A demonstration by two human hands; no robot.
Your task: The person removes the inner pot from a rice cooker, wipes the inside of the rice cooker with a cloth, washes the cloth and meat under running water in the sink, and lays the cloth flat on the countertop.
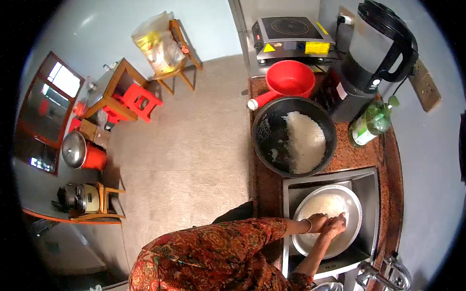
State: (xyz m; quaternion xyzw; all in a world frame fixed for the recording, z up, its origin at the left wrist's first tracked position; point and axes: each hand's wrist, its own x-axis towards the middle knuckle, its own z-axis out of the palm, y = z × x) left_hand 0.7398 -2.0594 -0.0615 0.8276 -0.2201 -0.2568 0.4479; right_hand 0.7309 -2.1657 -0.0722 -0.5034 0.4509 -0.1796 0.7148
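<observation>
A round metal basin sits in the steel sink, with cloudy whitish liquid and pale matter in it. Above the liquid, my left hand and my right hand come together, touching each other. A bracelet circles my left wrist. Both hands have curled fingers, and whatever lies between them is hidden. On the counter just beyond the sink stands a black pot, white rice heaped along its right side.
The sink has a faucet at its near right. Behind the pot are a red ladle, a blender, a green pump bottle and an induction cooker. Chairs and red stools stand across the floor.
</observation>
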